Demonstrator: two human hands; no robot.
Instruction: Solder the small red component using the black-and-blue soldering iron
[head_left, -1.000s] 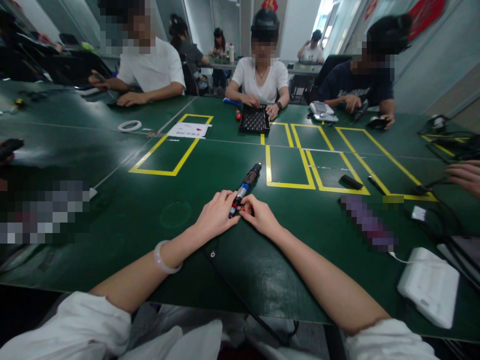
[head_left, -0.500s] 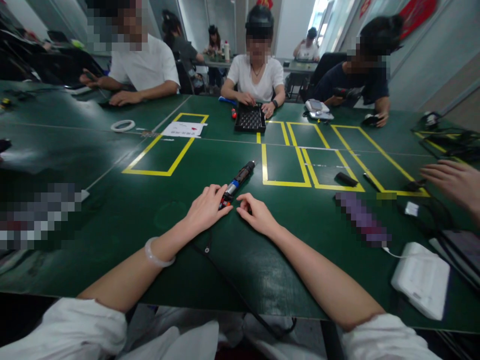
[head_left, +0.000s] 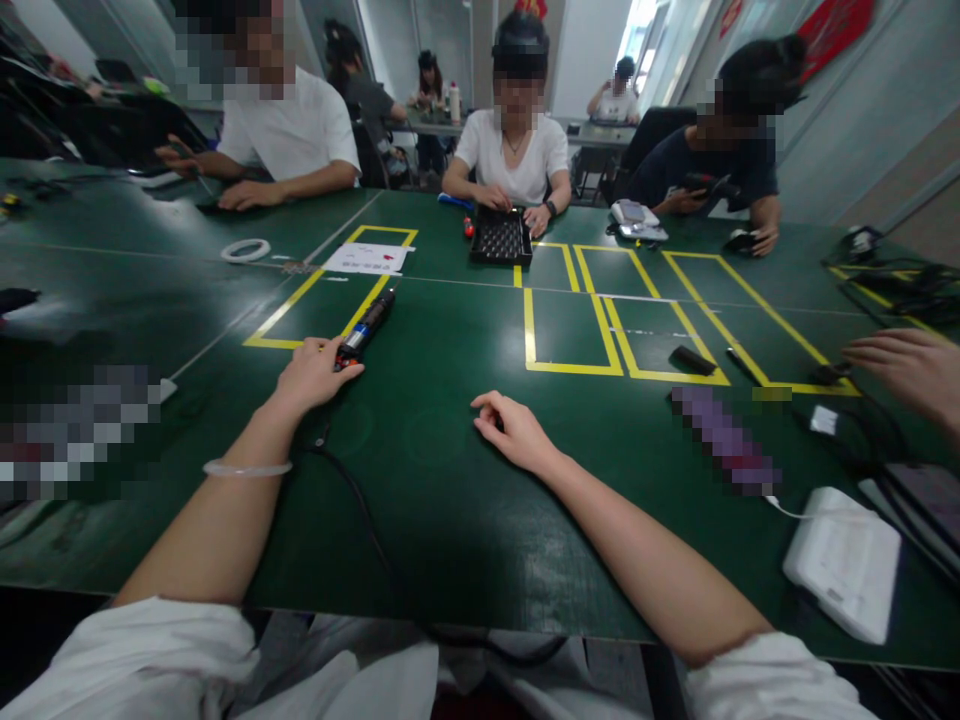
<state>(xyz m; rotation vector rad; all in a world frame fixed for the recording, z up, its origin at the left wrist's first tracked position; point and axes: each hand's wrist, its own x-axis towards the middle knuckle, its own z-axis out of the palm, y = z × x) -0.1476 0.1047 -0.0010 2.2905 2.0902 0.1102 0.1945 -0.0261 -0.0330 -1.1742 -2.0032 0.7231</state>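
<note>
My left hand (head_left: 313,375) is closed around the rear end of an electric screwdriver (head_left: 367,325), which has a dark grip and a blue band. The tool lies at a slant above the green table, its thin tip pointing away from me beside a yellow tape frame (head_left: 289,320). From its rear a black cable (head_left: 364,500) runs over the table's front edge. My right hand (head_left: 514,430) rests on the table with fingers curled in; a small dark spot shows inside them, too hidden to name.
Across the table a person handles a black compartment tray (head_left: 501,238). A paper sheet (head_left: 367,259) and a white tape ring (head_left: 245,251) lie at the far left. On the right are a phone (head_left: 724,440), a white power bank (head_left: 844,565) and another person's hand (head_left: 907,370).
My left hand has moved left and away from me with the electric screwdriver, drawing the cable along. My right hand has stayed in place.
</note>
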